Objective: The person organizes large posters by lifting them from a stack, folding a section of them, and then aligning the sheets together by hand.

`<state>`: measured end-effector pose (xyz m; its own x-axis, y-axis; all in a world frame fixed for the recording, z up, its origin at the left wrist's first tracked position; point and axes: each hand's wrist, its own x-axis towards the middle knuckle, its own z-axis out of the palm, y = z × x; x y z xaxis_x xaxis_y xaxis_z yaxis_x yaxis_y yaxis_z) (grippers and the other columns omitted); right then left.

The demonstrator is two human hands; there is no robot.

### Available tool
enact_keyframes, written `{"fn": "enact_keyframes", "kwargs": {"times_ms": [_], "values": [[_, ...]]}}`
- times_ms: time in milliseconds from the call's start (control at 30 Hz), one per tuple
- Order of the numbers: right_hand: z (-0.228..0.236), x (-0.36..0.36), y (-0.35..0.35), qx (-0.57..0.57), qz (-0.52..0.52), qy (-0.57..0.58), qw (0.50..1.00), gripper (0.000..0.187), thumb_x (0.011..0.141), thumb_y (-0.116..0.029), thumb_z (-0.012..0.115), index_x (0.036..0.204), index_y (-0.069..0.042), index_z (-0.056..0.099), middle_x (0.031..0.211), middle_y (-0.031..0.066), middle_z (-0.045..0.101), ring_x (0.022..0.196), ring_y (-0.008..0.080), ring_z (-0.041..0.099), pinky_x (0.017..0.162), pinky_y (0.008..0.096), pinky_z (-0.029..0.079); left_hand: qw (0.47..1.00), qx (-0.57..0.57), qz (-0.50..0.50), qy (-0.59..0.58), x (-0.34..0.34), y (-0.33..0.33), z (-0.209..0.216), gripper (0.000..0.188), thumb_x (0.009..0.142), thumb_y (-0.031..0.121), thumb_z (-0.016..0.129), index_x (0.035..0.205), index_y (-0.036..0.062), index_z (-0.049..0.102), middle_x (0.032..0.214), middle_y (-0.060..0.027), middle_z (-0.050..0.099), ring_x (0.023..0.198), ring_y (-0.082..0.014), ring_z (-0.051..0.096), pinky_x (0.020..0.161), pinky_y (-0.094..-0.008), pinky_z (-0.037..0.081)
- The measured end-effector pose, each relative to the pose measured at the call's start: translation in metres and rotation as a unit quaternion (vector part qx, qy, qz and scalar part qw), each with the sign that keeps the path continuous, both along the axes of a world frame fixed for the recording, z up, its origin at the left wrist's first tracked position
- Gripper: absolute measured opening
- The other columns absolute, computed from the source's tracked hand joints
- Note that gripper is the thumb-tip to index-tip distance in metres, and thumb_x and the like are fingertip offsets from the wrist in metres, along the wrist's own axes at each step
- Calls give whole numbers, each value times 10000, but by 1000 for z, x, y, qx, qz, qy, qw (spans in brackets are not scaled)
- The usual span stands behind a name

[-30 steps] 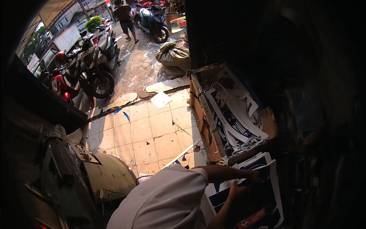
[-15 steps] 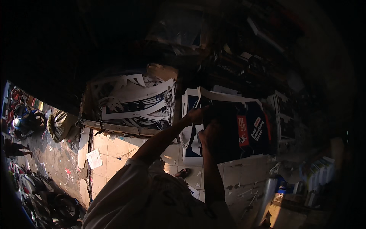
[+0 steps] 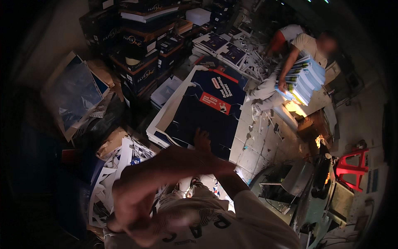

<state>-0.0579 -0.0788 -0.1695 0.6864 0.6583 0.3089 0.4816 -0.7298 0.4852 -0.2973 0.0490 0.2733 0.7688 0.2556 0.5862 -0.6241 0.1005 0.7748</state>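
A stack of dark blue printed card sheets (image 3: 199, 108) with red panels and pale edges lies in front of me. My left hand (image 3: 202, 140) rests on its near end, fingers apart, and holds nothing visible. Its wrist and arm are hidden behind my right forearm. My bent right arm crosses close under the view, and my right hand (image 3: 134, 211) hangs large and smeared in front of my shirt. Its fingers cannot be made out, nor whether anything is in them.
White paper offcuts (image 3: 108, 174) fill a bin at the near left. Dark cartons (image 3: 141, 76) are stacked behind the sheets, with more printed stacks (image 3: 213, 43) further back. At right, a person (image 3: 309, 47) carries blue-and-white bundles (image 3: 304, 79). A red plastic stool (image 3: 352, 168) stands far right.
The view has turned to the right, bringing in the cartons and another person. My right hand has left the sheets and come up close to me; my left hand stays at the stack.
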Motion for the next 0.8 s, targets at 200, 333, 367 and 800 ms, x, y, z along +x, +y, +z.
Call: {"fn": "enact_keyframes", "kwargs": {"times_ms": [200, 333, 367, 800], "values": [[54, -28, 24, 34, -15, 249, 968, 836, 790, 2, 640, 1490, 26, 185, 1311, 345, 382, 1264, 496, 434, 829, 501, 570, 985, -25, -37, -167, -38, 42, 25, 403, 970, 250, 567, 1268, -18, 527, 1153, -139, 649, 1029, -194, 636, 957, -351, 460], [56, -28, 22, -16, -53, 259, 964, 725, 861, -83, 595, 1485, 36, 246, 1310, 306, 423, 1276, 463, 451, 825, 498, 576, 978, -54, -50, -194, -36, 67, 16, 371, 966, 244, 567, 1235, -10, 536, 1120, -133, 648, 1009, -193, 630, 958, -347, 451], [55, -27, 25, 6, -66, 292, 954, 797, 814, -30, 620, 1492, 32, 205, 1341, 321, 379, 1313, 474, 391, 877, 522, 545, 977, -58, -52, -199, -38, 73, 13, 364, 965, 242, 567, 1227, -8, 538, 1112, -131, 648, 1004, -193, 629, 958, -346, 449], [32, -20, 14, 18, -5, 237, 971, 827, 795, -14, 633, 1491, 45, 191, 1389, 332, 347, 1304, 493, 397, 896, 522, 536, 971, -103, -10, -217, -49, 113, -6, 265, 953, 222, 568, 1119, 16, 565, 1005, -109, 645, 941, -192, 611, 960, -332, 420]]}}
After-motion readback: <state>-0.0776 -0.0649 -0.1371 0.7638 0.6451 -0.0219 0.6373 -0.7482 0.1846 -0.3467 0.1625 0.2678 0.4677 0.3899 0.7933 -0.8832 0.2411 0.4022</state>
